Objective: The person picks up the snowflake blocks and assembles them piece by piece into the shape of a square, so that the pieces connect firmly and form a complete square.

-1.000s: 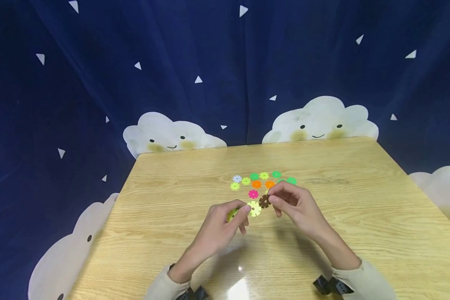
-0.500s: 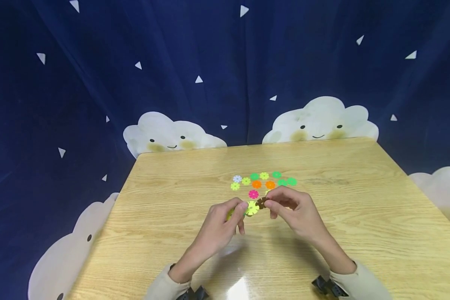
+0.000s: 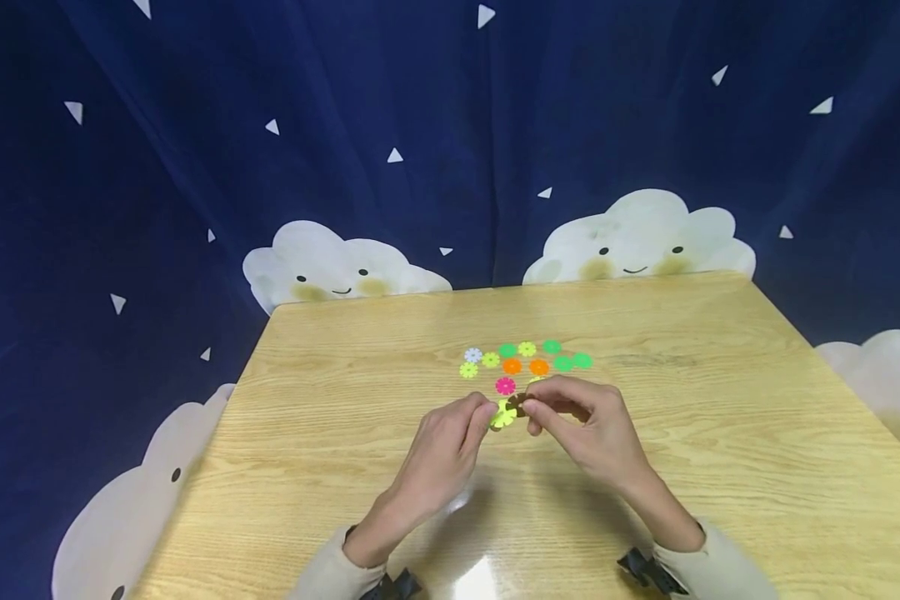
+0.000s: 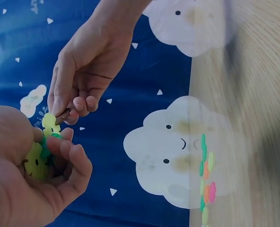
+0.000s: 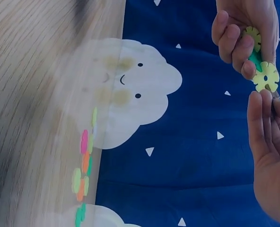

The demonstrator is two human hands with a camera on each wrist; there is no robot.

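Note:
My left hand point(image 3: 444, 442) grips a short chain of notched plastic discs. In the right wrist view the chain shows a yellow disc point(image 5: 266, 77) at its free end, a green disc point(image 5: 255, 60), and another yellow disc point(image 5: 252, 39) partly behind the fingers. My right hand point(image 3: 596, 429) pinches a brown notched disc point(image 3: 519, 405), mostly covered by the fingertips. The brown disc meets the edge of the end yellow disc, at an angle to it. Whether their slots are joined I cannot tell. Both hands are held above the table.
Several loose notched discs lie on the wooden table point(image 3: 330, 375) beyond the hands, among them a pink disc point(image 3: 506, 386), an orange disc point(image 3: 539, 367), a green disc point(image 3: 582, 361) and a pale blue disc point(image 3: 473, 355). A dark blue curtain point(image 3: 390, 83) with clouds hangs behind.
My right hand has moved left, bringing the brown disc against the end yellow disc and turning it more edge-on. My left hand's fingers have closed further over the chain.

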